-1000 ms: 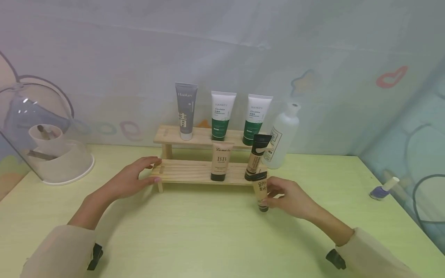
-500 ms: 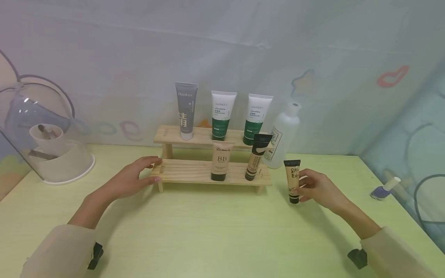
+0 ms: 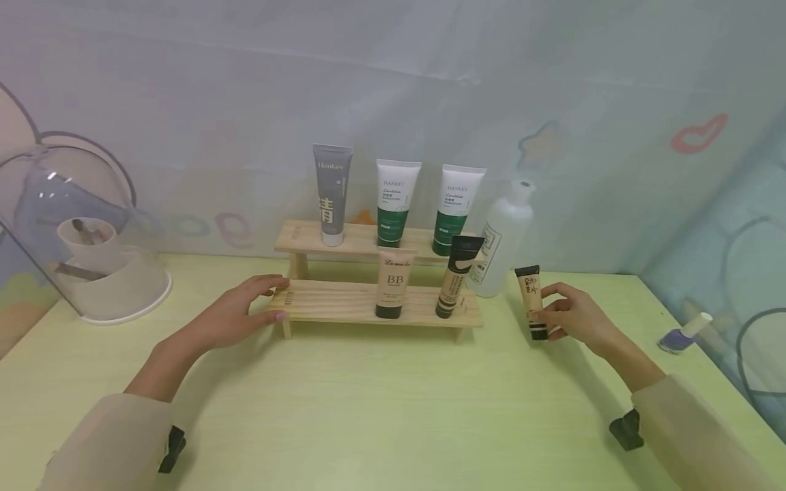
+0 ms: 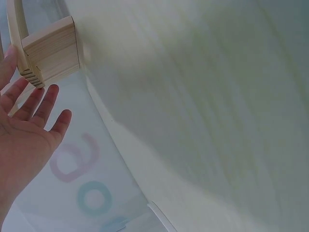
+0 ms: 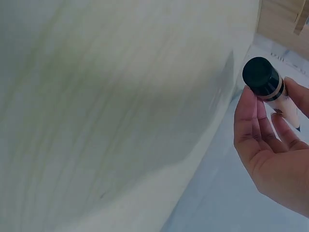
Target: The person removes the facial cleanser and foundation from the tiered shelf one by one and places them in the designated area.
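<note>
In the head view my right hand [image 3: 580,317] pinches a small beige tube [image 3: 529,293] with a black cap and black crimped end. It is held slightly tilted, cap down, right of a two-step wooden display rack [image 3: 331,300]; the right wrist view shows its black cap [image 5: 260,76] between thumb and fingers. My left hand [image 3: 230,317] grips the left end of the rack's lower step, thumb at the front and index finger behind. On that step stand a BB cream tube [image 3: 393,286] and a black-and-beige tube [image 3: 456,279].
On the upper step stand a grey tube [image 3: 333,191] and two white-and-green tubes, one in the middle [image 3: 395,204] and one at right [image 3: 456,211]. A white bottle [image 3: 506,232] is behind the rack. Nail polish [image 3: 681,335] lies right; a clear-domed holder [image 3: 117,286] stands left.
My right hand has carried the small beige tube from the front of the rack's right end to the right and farther back, tilting it slightly. My left hand has stayed on the rack.
</note>
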A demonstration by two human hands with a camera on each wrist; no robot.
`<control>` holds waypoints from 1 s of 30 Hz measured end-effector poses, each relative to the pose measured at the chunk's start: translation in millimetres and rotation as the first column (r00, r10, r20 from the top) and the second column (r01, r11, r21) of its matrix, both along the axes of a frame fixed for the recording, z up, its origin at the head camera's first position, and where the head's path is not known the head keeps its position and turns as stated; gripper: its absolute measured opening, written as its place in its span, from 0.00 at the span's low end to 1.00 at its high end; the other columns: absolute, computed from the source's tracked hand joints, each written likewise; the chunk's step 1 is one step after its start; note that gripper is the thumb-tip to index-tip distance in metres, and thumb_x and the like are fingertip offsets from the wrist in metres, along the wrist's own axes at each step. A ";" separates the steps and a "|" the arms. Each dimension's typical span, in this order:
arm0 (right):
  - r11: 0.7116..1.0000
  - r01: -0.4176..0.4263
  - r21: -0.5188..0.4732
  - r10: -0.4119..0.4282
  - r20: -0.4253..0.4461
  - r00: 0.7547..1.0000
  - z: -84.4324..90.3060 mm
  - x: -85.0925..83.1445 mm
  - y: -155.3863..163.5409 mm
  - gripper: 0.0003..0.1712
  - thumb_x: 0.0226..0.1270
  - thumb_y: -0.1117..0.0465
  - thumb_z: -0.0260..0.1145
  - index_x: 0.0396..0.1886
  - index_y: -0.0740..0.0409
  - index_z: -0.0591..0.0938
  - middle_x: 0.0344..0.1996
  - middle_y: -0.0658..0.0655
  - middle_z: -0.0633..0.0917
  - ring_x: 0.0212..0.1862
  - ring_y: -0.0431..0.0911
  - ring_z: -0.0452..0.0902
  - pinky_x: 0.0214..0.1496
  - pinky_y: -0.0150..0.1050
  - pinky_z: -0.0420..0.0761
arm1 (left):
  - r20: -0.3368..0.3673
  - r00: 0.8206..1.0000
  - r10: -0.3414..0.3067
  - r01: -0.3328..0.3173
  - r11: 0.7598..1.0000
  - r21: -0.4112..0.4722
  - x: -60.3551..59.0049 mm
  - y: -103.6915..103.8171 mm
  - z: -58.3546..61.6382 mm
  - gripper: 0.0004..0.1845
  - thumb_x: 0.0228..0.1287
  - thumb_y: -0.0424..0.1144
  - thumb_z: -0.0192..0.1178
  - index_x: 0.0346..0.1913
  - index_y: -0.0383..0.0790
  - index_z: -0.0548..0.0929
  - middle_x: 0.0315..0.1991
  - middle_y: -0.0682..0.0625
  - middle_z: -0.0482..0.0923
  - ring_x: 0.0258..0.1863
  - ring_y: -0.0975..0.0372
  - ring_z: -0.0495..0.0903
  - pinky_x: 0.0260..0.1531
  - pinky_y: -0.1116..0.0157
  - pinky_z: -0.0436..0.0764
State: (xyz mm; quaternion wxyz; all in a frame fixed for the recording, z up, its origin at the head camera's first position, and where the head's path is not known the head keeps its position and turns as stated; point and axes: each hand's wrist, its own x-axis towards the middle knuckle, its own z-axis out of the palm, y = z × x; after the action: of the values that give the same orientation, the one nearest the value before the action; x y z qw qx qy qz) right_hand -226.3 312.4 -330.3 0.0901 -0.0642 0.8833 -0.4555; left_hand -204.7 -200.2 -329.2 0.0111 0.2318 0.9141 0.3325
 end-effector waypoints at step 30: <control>0.995 0.095 0.028 -0.099 0.157 0.983 -15.8 -30.9 5.9 0.32 0.62 0.58 0.63 0.58 0.74 0.64 0.27 0.57 0.77 0.25 0.43 0.75 0.30 0.41 0.80 | -0.006 1.000 -0.004 0.004 1.000 0.006 0.6 0.7 0.2 0.30 0.64 0.43 0.57 0.63 0.30 0.63 0.62 0.34 0.59 0.57 0.42 0.64 0.52 0.41 0.61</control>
State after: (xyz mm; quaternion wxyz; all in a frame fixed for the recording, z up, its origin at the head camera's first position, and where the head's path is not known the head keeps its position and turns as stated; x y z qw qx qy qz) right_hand -257.2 318.3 -346.0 0.1382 0.0161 0.8800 -0.4542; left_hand -204.0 -199.5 -329.0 0.0083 0.2345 0.9128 0.3343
